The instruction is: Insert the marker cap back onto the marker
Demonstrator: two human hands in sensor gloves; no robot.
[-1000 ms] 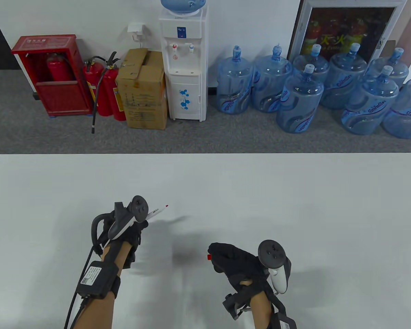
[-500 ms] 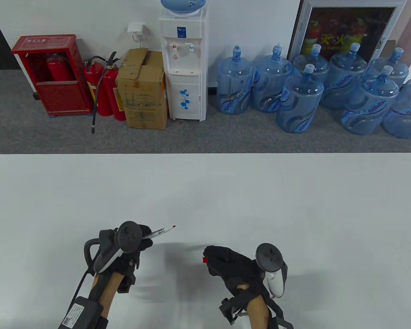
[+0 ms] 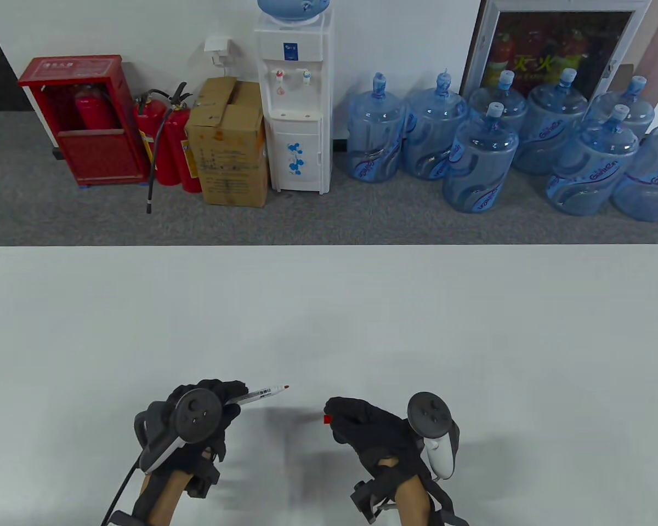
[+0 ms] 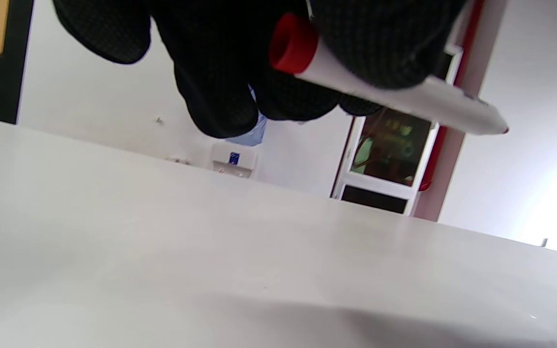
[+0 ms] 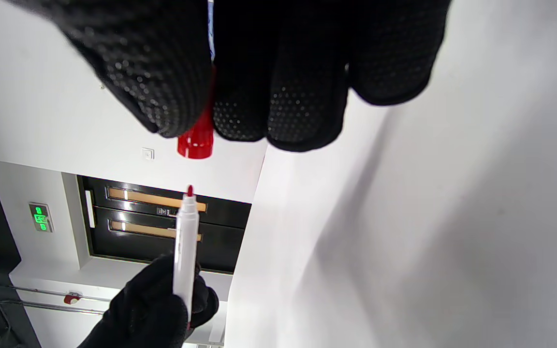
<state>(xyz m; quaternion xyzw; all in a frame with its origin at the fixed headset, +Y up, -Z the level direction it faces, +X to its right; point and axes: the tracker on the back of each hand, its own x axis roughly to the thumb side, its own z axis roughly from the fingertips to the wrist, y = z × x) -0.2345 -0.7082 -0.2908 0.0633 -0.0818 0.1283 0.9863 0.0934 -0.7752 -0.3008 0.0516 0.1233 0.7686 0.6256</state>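
My left hand grips a white marker with a red tip that points right, above the table. The left wrist view shows the marker in my gloved fingers with its red rear end near the lens. My right hand pinches the red cap, its open end facing left toward the marker tip, a short gap apart. In the right wrist view the cap sticks out below my fingertips, and the marker points up at it from my left hand.
The white table spans the lower half of the table view. Beyond its far edge stand fire extinguishers, a cardboard box, a water dispenser and several blue water bottles on the floor.
My left hand has moved down and to the right with the marker, bringing its tip close to the cap. My right hand has shifted slightly left with the cap.
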